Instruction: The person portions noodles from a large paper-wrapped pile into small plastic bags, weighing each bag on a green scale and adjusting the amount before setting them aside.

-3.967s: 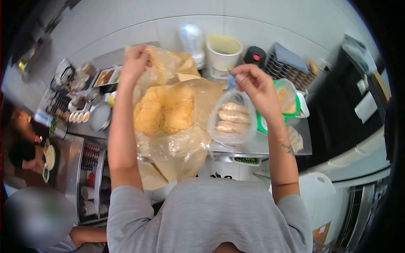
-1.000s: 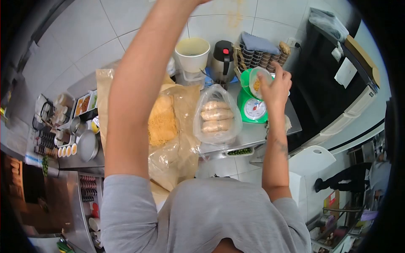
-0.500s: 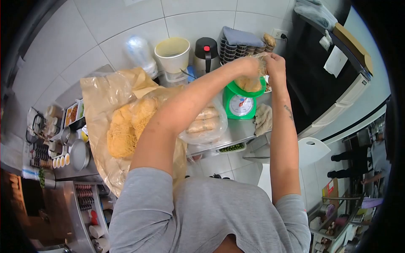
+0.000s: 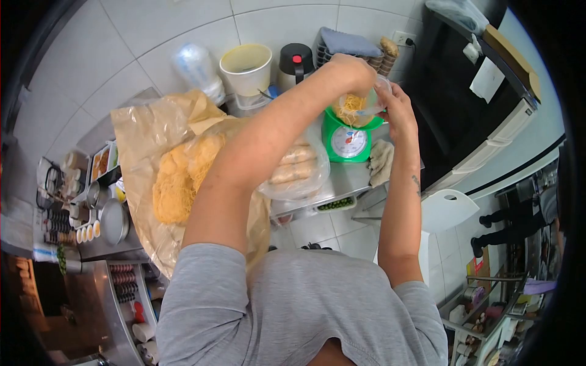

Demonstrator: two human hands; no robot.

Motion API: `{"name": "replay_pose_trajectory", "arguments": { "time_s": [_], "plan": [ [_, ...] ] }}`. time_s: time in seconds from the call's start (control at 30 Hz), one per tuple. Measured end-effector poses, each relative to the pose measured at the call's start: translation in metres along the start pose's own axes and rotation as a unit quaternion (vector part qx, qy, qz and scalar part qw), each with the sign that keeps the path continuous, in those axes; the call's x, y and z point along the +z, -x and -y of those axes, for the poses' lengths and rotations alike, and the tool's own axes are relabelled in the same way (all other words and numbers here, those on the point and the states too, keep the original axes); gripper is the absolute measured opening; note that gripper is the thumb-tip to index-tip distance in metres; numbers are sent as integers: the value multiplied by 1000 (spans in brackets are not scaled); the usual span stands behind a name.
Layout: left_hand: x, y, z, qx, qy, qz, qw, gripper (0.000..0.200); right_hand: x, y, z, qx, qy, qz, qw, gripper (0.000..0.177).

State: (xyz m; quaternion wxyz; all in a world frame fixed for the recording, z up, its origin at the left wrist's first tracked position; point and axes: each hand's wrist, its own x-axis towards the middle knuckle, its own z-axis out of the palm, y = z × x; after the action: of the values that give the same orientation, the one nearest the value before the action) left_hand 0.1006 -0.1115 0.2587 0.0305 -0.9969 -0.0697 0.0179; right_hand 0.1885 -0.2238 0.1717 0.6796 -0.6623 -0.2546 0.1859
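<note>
A clear plastic bag (image 4: 370,105) with thin yellow noodles (image 4: 353,105) inside sits on the pan of a green dial scale (image 4: 348,141). My right hand (image 4: 398,108) pinches the right side of the bag's mouth. At the upper left of the bag, my left hand (image 4: 354,71) is curled closed at its rim, with the fingertips mostly hidden. To the left, a large mound of yellow noodles (image 4: 177,180) lies on brown paper (image 4: 143,131), partly behind my left forearm. Between the paper and the scale is a clear bag of pale rolls (image 4: 294,165).
Behind stand a white bucket (image 4: 246,70), a thermal jug (image 4: 295,64) and stacked dark cups under a grey cloth (image 4: 351,43). A crumpled rag (image 4: 381,163) lies right of the scale. A white chair (image 4: 448,210) and another person (image 4: 519,222) are at the right.
The bag's mouth has been spread wider, showing the noodles inside. My left hand has shifted up and left; my right hand has lowered slightly and its fingers have loosened.
</note>
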Motion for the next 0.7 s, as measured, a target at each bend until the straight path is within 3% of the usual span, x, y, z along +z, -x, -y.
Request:
{"name": "replay_pose_trajectory", "arguments": {
  "time_s": [0.07, 0.2, 0.27, 0.3, 0.37, 0.47, 0.5, 0.57, 0.6, 0.7],
  "plan": [
    [-9, 8, 1, -28, 38, 73, 996, 22, 3, 3, -2, -6, 28, -15, 999, 42],
    [42, -10, 50, -31, 152, -62, 986, 37, 13, 19, 8, -31, 80, -56, 995, 37],
    [55, 26, 51, -64, 264, -113, 956, 49, 15, 1, -13, -131, 69, -49, 988, 30],
    [74, 34, 49, -65, 293, -130, 945, 67, 19, -9, -19, -180, 63, -44, 981, 27],
    [117, 37, 33, -12, 462, -199, 865, 74, 35, -21, -7, -218, 120, -47, 967, 23],
    [130, 40, 13, -147, 646, -201, 722, 63, 72, -27, 28, -275, 195, -18, 941, 21],
    [124, 47, 22, -161, 639, -214, 721, 56, 86, -24, 41, -292, 219, -4, 931, 21],
    [80, 80, 39, -190, 629, -237, 716, 44, 108, -11, 67, -266, 130, 76, 952, 21],
    [68, 91, 54, -176, 581, -311, 732, 37, 117, -4, 77, -250, 85, 115, 958, 21],
    [37, 132, 77, -85, 469, -439, 762, 27, 144, 19, 92, -76, -55, 275, 957, 20]
  ]
}}
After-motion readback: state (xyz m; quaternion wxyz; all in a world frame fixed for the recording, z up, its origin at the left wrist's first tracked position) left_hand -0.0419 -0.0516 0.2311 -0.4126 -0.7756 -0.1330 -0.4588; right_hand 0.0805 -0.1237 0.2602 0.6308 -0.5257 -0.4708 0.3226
